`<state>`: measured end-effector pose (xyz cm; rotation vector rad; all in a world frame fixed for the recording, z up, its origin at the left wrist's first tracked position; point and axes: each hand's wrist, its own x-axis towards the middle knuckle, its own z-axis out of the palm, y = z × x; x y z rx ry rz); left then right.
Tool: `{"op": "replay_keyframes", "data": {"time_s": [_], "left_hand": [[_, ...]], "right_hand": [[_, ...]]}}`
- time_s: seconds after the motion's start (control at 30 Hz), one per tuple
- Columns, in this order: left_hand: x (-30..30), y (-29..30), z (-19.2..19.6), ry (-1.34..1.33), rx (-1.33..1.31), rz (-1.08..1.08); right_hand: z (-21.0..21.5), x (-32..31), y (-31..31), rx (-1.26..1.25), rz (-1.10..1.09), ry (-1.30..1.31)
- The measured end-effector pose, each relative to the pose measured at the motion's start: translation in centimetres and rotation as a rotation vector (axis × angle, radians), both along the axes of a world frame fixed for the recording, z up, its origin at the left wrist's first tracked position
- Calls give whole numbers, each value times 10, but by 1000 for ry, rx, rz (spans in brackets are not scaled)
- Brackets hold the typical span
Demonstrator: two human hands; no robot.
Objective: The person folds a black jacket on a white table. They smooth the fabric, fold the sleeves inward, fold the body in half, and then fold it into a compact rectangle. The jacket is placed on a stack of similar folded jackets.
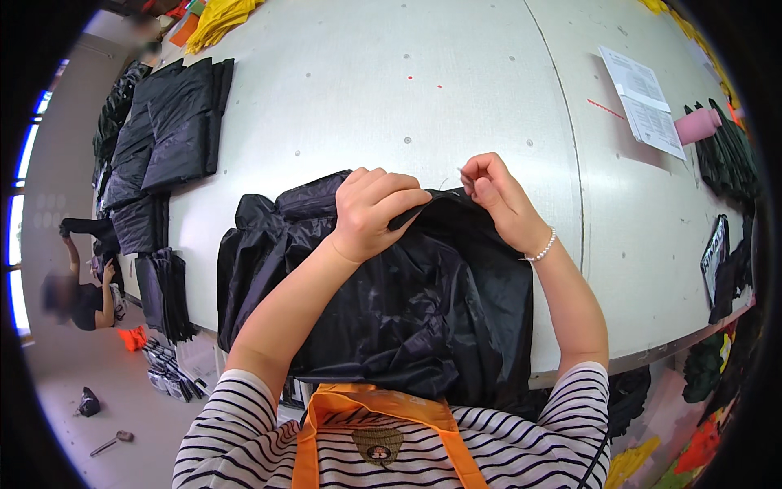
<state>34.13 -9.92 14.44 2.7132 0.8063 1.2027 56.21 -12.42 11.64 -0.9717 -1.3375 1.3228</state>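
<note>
A shiny black garment [391, 301] lies bunched over the near edge of the white table and against my front. My left hand [375, 204] is closed on its upper edge, with the fabric folded under the fingers. Just to the right, my right hand [501, 200] is raised at the same edge, fingers curled and thumb drawn in as in a pinch. Something tiny and pale shows at its fingertips, too small to name. Between the two hands, a fine loose thread [445, 181] stands up from the fabric edge.
Folded black garments [183, 122] are stacked on the table's left side. Yellow fabric [220, 23] lies at the far left. On the right are paper sheets [643, 98], a pink roll [698, 126] and more dark fabric [725, 155]. Another person [85, 297] handles dark cloth at left.
</note>
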Motion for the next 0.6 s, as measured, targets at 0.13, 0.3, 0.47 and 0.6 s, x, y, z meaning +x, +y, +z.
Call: {"op": "replay_keyframes", "data": {"time_s": [0.13,0.3,0.47,0.6], "left_hand": [[-2,-3,-3,-11,80,-5],[-3,-3,-6,12,149,-24],[-3,-3,0,41,157,-37],[-6,-3,0,30,172,-28]], "right_hand": [[7,16,-2,-22,170,-263],[21,12,1,15,222,-336],[27,10,10,43,234,-400],[28,10,13,55,227,-396]]}}
